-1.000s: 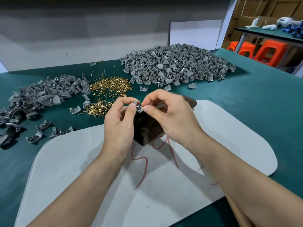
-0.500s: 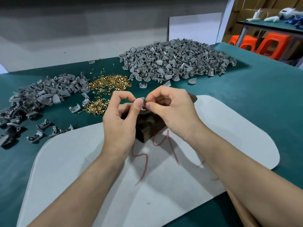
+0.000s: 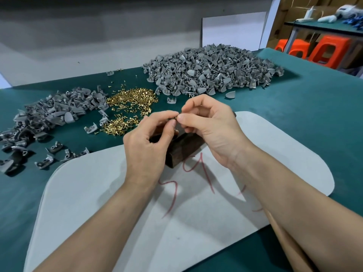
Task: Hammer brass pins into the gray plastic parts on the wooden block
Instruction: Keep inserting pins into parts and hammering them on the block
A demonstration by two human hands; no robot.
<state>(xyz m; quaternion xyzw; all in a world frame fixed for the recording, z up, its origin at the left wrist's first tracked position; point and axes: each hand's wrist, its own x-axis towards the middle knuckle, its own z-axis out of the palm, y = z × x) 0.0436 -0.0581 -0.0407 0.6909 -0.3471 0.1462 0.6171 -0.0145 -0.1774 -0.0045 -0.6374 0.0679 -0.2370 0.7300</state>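
1. Hands meet just above the wooden block (image 3: 182, 152). The left hand (image 3: 145, 146) and right hand (image 3: 212, 130) both have their fingers curled, and the thumb and forefinger tips of both pinch one small piece (image 3: 176, 119). It is too small to tell whether it is a pin or a part.
2. Block position: it stands on the white mat (image 3: 98, 193), close to the mat's far edge, partly hidden by both hands.
3. Supply of brass pins (image 3: 127, 107) lies heaped on the green counter (image 3: 304, 114), just beyond the mat's far edge and left of the hands.
4. Stock of gray plastic parts (image 3: 212, 71) sits in a large heap at far centre. A smaller heap (image 3: 55, 112) lies far left, with strays just beside the mat's far-left edge.
5. Room: a broad stretch of mat runs from the block to the near edge, under both forearms. Bare counter borders the mat's right edge.
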